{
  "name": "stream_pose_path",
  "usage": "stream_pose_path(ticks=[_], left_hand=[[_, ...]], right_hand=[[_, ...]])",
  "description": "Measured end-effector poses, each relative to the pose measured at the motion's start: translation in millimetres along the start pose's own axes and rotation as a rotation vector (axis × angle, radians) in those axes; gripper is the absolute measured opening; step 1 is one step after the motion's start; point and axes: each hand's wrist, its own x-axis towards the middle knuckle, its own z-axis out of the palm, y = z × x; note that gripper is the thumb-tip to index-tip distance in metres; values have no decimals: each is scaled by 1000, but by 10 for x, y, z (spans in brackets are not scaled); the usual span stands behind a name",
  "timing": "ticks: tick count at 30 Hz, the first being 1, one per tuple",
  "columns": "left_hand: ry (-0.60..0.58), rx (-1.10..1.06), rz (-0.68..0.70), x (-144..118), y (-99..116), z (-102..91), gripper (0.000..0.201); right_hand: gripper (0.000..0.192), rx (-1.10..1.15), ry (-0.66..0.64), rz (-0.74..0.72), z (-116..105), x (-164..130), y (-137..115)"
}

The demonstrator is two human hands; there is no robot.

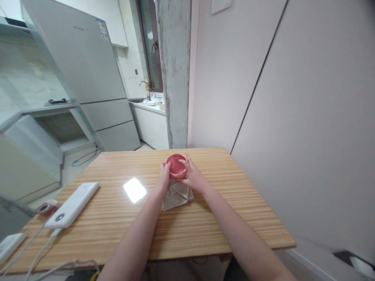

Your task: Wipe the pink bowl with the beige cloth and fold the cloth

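Observation:
A red bowl [177, 165] is held between both hands over the far middle of the wooden table, its open side tipped toward me. My left hand [165, 175] grips its left rim, thumb on the near inner edge. On the right side, my right hand [192, 174] is closed round the rim, with the thumb reaching over the inside and fingers beneath. Just below the bowl, a crumpled light grey cloth [177, 195] lies on the table, partly hidden by the bowl and my left wrist.
A white power bank [73, 206] with cables lies on the table [117, 234] at left. Beside it are a reddish roll-like item [47, 208] and a white power strip [11, 246]. A wall [281, 117] borders the right side; a fridge [79, 58] stands behind left.

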Motion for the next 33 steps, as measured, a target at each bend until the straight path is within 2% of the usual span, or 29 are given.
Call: stream_pose_path(ticks=[2,4,7,9,11,12,15,18,21,23,25,26,28,29,31,33], left_hand=[[-40,23,-13,1,12,15,33],[-118,16,-57,-1,18,23,38],[-183,139,-56,-21,4,15,40],[-199,330,55,-46,-3,-1,29],[-238,488,187,-76,8,-15,10],[-260,540,234,-93,23,-20,8],[-316,701,290,-147,94,-28,17],[-463,1007,271,-195,159,-31,19],[-608,1234,250,-229,181,-28,24],[-675,1248,243,-247,182,-23,25],[-751,1200,229,-265,188,-25,23],[-784,1183,221,-276,193,-29,24],[-822,1196,211,-294,204,-44,34],[-833,1216,211,-299,206,-53,40],[-853,1239,207,-294,192,-68,41],[-838,1191,203,-259,159,-80,34]], right_hand=[[44,-34,-2,6,13,15,47],[32,-79,69,47,-17,36,132],[30,-203,282,239,-200,49,355],[31,-327,447,370,-398,28,548],[31,-435,580,446,-606,-19,739],[31,-478,630,482,-697,-48,823],[30,-584,712,573,-870,-135,1008],[30,-633,742,656,-913,-192,1099],[31,-645,731,720,-917,-216,1127],[34,-648,707,763,-923,-215,1105],[45,-667,706,801,-920,-190,1028],[53,-687,716,793,-908,-167,964],[64,-717,709,682,-843,-101,796],[63,-707,664,584,-787,-62,699],[47,-601,452,409,-631,7,511],[36,-447,156,415,-444,43,369]])
